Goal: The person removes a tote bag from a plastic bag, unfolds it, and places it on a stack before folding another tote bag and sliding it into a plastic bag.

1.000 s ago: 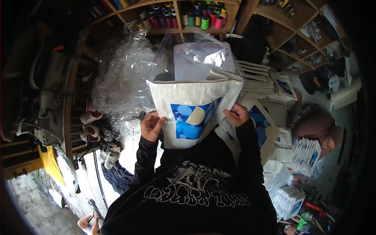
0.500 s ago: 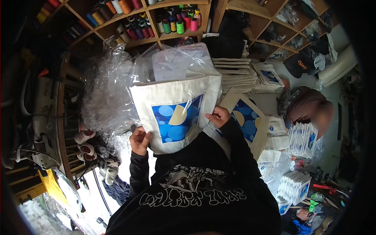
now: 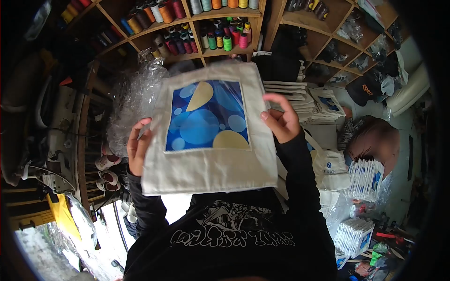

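A cream canvas tote bag (image 3: 211, 171) with a blue print of circles and pale yellow shapes faces me, spread nearly flat in front of my chest. At its left edge is my left hand (image 3: 139, 147), fingers bent, pinching the side lightly. My right hand (image 3: 283, 119) has its thumb on the front near the right edge, with the index finger curled above it and the other fingers partly hidden. Faint glare crosses the print. Crumpled clear plastic (image 3: 133, 93) lies behind the bag on the left.
Shelves hold thread spools (image 3: 220, 40). Folded cream bags (image 3: 290, 96) are stacked at the back right. Another person (image 3: 372, 140) crouches at the right near bundled bags (image 3: 363, 180). A black cap (image 3: 363, 89) lies behind them. Shoes (image 3: 108, 178) line the left.
The tote bag has risen and flattened, its print now larger and turned to a different angle. Both hands have moved up along its sides. The clear plastic that stood open above it no longer shows there.
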A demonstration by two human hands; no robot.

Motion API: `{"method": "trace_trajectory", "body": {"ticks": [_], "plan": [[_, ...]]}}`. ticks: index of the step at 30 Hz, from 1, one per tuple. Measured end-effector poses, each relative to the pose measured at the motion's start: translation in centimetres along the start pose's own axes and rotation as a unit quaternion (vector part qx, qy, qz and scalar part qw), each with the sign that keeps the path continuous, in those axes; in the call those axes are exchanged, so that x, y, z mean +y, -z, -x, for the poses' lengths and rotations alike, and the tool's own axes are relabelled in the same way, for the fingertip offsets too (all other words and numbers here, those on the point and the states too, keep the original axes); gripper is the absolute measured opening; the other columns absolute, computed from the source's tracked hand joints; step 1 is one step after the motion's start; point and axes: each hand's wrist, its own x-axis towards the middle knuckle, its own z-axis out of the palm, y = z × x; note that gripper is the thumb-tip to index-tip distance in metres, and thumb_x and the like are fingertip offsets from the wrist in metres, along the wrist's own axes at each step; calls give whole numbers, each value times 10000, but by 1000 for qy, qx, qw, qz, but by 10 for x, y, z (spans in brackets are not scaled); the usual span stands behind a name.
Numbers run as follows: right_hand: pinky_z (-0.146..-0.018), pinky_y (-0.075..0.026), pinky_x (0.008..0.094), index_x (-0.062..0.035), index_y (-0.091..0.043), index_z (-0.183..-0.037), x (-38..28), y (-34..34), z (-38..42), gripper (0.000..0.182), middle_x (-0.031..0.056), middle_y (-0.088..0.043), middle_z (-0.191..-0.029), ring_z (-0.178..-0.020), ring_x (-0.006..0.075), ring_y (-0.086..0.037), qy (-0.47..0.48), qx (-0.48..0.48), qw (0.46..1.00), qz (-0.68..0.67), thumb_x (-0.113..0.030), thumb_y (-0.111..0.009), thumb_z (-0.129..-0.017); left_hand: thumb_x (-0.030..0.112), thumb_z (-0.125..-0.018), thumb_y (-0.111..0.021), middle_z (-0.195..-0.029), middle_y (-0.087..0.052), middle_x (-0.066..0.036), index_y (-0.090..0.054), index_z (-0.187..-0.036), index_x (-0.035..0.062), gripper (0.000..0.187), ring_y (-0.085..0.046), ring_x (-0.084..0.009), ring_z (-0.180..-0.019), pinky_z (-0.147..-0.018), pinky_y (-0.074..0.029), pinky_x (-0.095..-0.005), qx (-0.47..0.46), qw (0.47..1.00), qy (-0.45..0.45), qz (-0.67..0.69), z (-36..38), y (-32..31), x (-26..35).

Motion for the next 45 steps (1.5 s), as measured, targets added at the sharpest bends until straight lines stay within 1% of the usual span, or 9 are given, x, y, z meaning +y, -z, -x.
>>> {"method": "trace_trajectory", "body": {"ticks": [2, 4, 5, 8, 13, 15, 19, 33, 45], "plan": [[-626, -377, 170, -12, -476, -1086, -4, 4, -3, 279, 66, -586, -822, -700, 57, -510, -3, -35, 996, 83, -137, -478, -837, 289, -890, -373, -1017, -535, -108, -441, -1095, -76, 424, -539, -162, -867, -800, -420, -246, 16, 999, -6, 47, -7, 18, -22], [-552, -345, 172, 53, -502, -1003, -11, -1, -5, 284, 2, -475, -709, -607, 31, -426, -88, -49, 977, -189, -173, -381, -881, 318, -883, -380, -1036, -530, -138, -432, -1103, -78, 456, -552, -198, -888, -805, -438, -300, -78, 979, -80, 168, -5, 13, -13], [-646, -397, 197, 69, -486, -1031, -15, -2, -5, 302, 53, -513, -799, -730, 86, -488, -81, -71, 978, -180, -159, -366, -873, 320, -879, -388, -1025, -535, -151, -433, -1098, -70, 449, -556, -228, -901, -790, -456, -328, 50, 972, -62, 220, 3, 2, -9], [-709, -476, 250, 88, -456, -1077, -3, 0, -9, 291, 159, -564, -943, -820, 166, -577, 1, -105, 993, -53, -81, -379, -853, 163, -878, -435, -884, -575, -114, -509, -996, -32, 240, -571, -188, -760, -645, -443, -255, 26, 993, -78, 86, 9, 13, -1], [-586, -468, 235, 71, -523, -998, -17, -12, -1, 223, 107, -601, -806, -628, 140, -580, -47, -110, 992, -47, -92, -481, -852, 123, -870, -467, -838, -563, -54, -555, -947, 1, 169, -528, -103, -741, -672, -421, -204, -11, 995, -74, -70, 12, 56, -18], [-547, -430, 218, 51, -580, -902, -15, -15, 1, 165, 71, -584, -797, -611, 118, -544, 62, -75, 984, 152, -87, -545, -818, 101, -865, -476, -804, -556, -34, -567, -905, -5, 145, -511, -78, -719, -657, -415, -188, 23, 993, -81, -78, 13, 51, -20], [-557, -407, 194, 31, -601, -858, 1, -24, -5, 118, 66, -537, -785, -667, 78, -503, 259, 3, 947, 190, -58, -591, -781, 60, -857, -470, -698, -479, 16, -550, -849, -22, 115, -408, -32, -607, -550, -327, -158, 164, 960, -187, -127, 12, 33, -31], [-640, -440, 194, 69, -549, -899, -14, -43, 0, 117, 81, -573, -830, -743, 79, -547, 182, 52, 982, 3, 6, -549, -801, 59, -846, -472, -882, -580, -62, -542, -984, -17, 173, -553, -115, -781, -660, -450, -223, 207, 957, -188, 82, 12, 15, -13], [-675, -439, 206, 44, -562, -866, -13, -36, -7, 97, 66, -564, -838, -756, 87, -544, 173, 109, 978, 42, -11, -574, -786, 114, -854, -492, -830, -566, -21, -578, -896, -3, 151, -511, -70, -694, -616, -406, -199, 203, 957, -207, -1, 11, 3, 18]]}}
